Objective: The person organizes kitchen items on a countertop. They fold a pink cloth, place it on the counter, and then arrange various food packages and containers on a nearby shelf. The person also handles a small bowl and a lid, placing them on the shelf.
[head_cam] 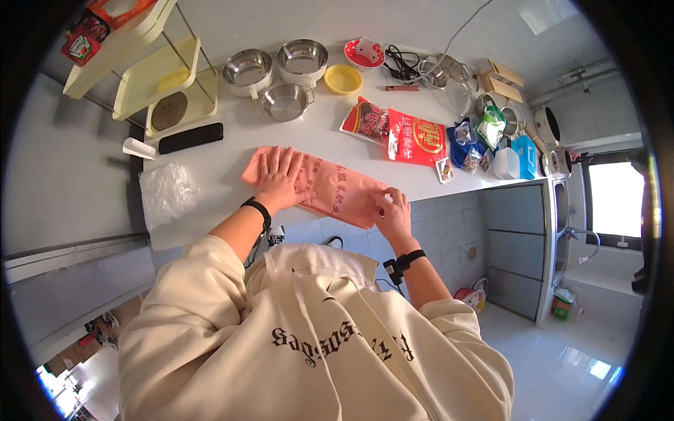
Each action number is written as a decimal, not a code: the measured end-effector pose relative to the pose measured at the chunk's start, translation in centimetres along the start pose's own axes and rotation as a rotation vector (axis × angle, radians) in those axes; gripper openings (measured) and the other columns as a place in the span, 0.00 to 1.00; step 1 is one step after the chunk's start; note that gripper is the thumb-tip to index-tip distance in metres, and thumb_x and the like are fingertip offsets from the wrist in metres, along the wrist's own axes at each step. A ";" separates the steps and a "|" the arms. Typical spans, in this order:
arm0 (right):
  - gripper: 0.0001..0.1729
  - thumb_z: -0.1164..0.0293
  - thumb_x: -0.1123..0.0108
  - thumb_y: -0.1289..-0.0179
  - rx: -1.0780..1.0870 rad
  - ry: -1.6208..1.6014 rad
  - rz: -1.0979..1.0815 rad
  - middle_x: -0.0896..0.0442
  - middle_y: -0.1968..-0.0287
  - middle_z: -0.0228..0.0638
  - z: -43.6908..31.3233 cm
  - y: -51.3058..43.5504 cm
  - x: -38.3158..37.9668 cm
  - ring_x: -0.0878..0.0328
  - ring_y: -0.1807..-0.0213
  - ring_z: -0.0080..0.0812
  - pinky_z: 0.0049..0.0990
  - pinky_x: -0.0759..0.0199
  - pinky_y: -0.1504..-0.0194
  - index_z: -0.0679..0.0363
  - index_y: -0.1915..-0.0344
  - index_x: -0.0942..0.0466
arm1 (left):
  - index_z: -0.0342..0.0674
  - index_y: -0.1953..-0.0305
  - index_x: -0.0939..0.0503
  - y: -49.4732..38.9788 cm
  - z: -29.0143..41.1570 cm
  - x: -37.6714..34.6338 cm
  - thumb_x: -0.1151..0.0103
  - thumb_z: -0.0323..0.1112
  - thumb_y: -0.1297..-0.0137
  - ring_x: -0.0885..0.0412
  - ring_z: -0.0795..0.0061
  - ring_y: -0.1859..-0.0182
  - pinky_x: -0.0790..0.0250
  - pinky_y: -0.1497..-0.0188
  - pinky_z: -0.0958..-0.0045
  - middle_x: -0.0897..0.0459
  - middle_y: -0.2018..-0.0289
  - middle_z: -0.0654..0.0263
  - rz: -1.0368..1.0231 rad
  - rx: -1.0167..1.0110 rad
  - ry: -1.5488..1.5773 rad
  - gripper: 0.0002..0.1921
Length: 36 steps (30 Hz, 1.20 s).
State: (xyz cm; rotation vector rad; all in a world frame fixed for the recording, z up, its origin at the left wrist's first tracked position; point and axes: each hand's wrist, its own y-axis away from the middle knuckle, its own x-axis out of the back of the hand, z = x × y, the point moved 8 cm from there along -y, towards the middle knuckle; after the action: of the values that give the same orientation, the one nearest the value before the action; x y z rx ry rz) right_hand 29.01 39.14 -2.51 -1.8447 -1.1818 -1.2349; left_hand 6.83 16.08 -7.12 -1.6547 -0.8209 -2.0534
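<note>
A pink plastic bag [337, 190] printed with writing lies folded into a long flat strip along the counter's front edge. Pressing down flat on its left part is my left hand [279, 181], the fingers spread and the thumb out to the side. My right hand [392, 210] pinches the bag's right end between thumb and fingers, where the strip reaches past the counter edge. Left of my left hand rests a crumpled clear plastic bag [167, 193]. A black oblong case [191, 138] lies behind it.
Steel pans [247, 71], a yellow bowl [343, 79] and a red patterned bowl [364, 53] line the back. Red food packets [417, 138] lie right of centre, with a blue box [524, 157] farther right. A tiered shelf [158, 84] stands at the left. The sink [561, 231] is far right.
</note>
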 end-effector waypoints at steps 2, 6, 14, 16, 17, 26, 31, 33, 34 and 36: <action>0.21 0.64 0.23 0.36 -0.064 -0.058 -0.002 0.17 0.44 0.38 0.9 0.6 -0.3 0.22 0.39 0.45 0.44 0.25 0.34 0.48 0.42 0.08 | 0.47 0.11 0.52 -0.1 0.0 0.1 0.41 0.80 0.35 0.66 0.43 0.10 0.77 0.13 0.29 0.56 0.11 0.55 -0.011 0.008 0.001 0.63; 0.19 0.65 0.25 0.32 -0.158 -0.354 -0.011 0.17 0.56 0.39 2.4 1.2 -1.9 0.21 0.51 0.43 0.40 0.21 0.45 0.49 0.42 0.10 | 0.47 0.11 0.53 0.0 0.1 0.0 0.41 0.80 0.35 0.66 0.44 0.10 0.79 0.13 0.30 0.56 0.11 0.56 -0.015 0.015 0.002 0.63; 0.22 0.61 0.24 0.30 -0.279 -0.428 -0.031 0.14 0.59 0.42 3.8 0.8 -3.0 0.16 0.57 0.36 0.35 0.18 0.51 0.58 0.42 0.18 | 0.47 0.11 0.53 -0.2 0.1 -0.2 0.41 0.81 0.35 0.67 0.45 0.10 0.79 0.13 0.30 0.58 0.10 0.56 -0.035 0.018 -0.009 0.63; 0.26 0.58 0.22 0.31 -0.403 -0.403 -0.080 0.12 0.57 0.43 4.5 1.0 -3.2 0.13 0.58 0.35 0.34 0.16 0.54 0.60 0.43 0.20 | 0.47 0.11 0.53 -0.2 0.1 -0.2 0.41 0.81 0.35 0.67 0.44 0.10 0.79 0.13 0.30 0.58 0.10 0.57 -0.033 0.016 -0.010 0.63; 0.27 0.57 0.21 0.32 -0.477 -0.376 -0.123 0.11 0.56 0.42 5.1 1.3 -3.2 0.12 0.58 0.35 0.34 0.16 0.55 0.61 0.44 0.21 | 0.47 0.11 0.53 -0.2 0.1 -0.2 0.41 0.81 0.35 0.67 0.44 0.10 0.79 0.13 0.30 0.58 0.10 0.57 -0.027 0.016 -0.009 0.63; 0.27 0.58 0.20 0.31 -0.851 -1.034 -0.315 0.11 0.53 0.34 5.8 2.6 -5.2 0.11 0.55 0.30 0.34 0.15 0.51 0.62 0.45 0.23 | 0.44 0.12 0.49 -0.2 0.2 -0.3 0.35 0.74 0.35 0.65 0.42 0.10 0.76 0.13 0.29 0.54 0.11 0.51 0.010 0.008 0.048 0.61; 0.22 0.65 0.26 0.26 -0.906 -1.274 -0.292 0.13 0.51 0.35 5.9 2.9 -6.6 0.11 0.53 0.30 0.36 0.14 0.49 0.63 0.42 0.23 | 0.48 0.13 0.44 -0.2 2.0 -0.3 0.34 0.62 0.30 0.58 0.42 0.11 0.69 0.14 0.28 0.50 0.12 0.50 0.125 -0.175 0.067 0.51; 0.22 0.67 0.28 0.25 -0.914 -1.312 -0.329 0.13 0.49 0.36 5.8 2.8 -6.6 0.11 0.53 0.31 0.36 0.13 0.50 0.65 0.40 0.23 | 0.51 0.14 0.42 0.3 3.5 -0.7 0.35 0.56 0.28 0.55 0.44 0.11 0.66 0.14 0.27 0.48 0.13 0.50 0.123 -0.266 0.034 0.47; 0.22 0.67 0.29 0.24 -0.858 -1.350 -0.364 0.13 0.49 0.36 5.3 2.4 -6.3 0.11 0.53 0.31 0.35 0.13 0.51 0.66 0.38 0.24 | 0.54 0.14 0.41 0.5 3.9 -0.7 0.38 0.48 0.23 0.56 0.48 0.11 0.66 0.13 0.30 0.49 0.12 0.54 0.117 -0.296 0.105 0.41; 0.23 0.68 0.30 0.23 -0.783 -1.398 -0.421 0.13 0.49 0.37 4.2 1.6 -5.0 0.11 0.53 0.30 0.32 0.13 0.52 0.68 0.36 0.24 | 0.53 0.14 0.39 0.8 4.5 -0.7 0.39 0.47 0.22 0.56 0.50 0.10 0.66 0.13 0.32 0.49 0.12 0.56 0.126 -0.326 0.058 0.39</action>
State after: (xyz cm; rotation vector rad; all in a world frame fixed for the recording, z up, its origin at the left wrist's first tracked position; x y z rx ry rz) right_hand 31.25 40.40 -8.75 -3.3996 -1.9974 -0.4123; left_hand 10.89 18.32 -7.01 -1.7494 -0.3646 -2.2227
